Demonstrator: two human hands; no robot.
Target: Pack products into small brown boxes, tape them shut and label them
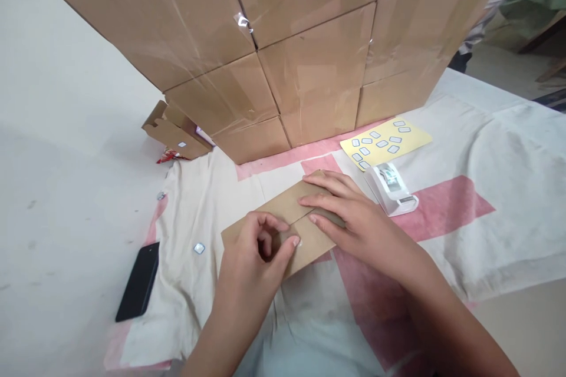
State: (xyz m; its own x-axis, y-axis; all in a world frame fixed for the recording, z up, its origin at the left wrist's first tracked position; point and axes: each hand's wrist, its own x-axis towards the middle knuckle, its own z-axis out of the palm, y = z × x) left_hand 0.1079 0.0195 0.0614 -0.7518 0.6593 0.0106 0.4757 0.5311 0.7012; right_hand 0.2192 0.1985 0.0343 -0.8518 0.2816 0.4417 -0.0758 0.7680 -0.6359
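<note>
A small flat cardboard box (283,209) lies on a white and pink cloth (464,230) in front of me. My right hand (349,215) rests flat on its top, fingers stretched out over the seam between the flaps. My left hand (256,259) is at the box's near left end, fingers curled in a pinch, thumb tip pressing a small clear sticker (299,242) at the seam. A white tape dispenser (392,188) stands just right of the box. Behind it lies a yellow sheet (389,142) with several small blue-edged stickers.
A tall wall of taped cardboard cartons (300,41) stands right behind the box. A folded open carton (174,132) sits at its left foot. A black phone (139,281) lies at the cloth's left edge. A loose sticker (198,248) lies on the cloth.
</note>
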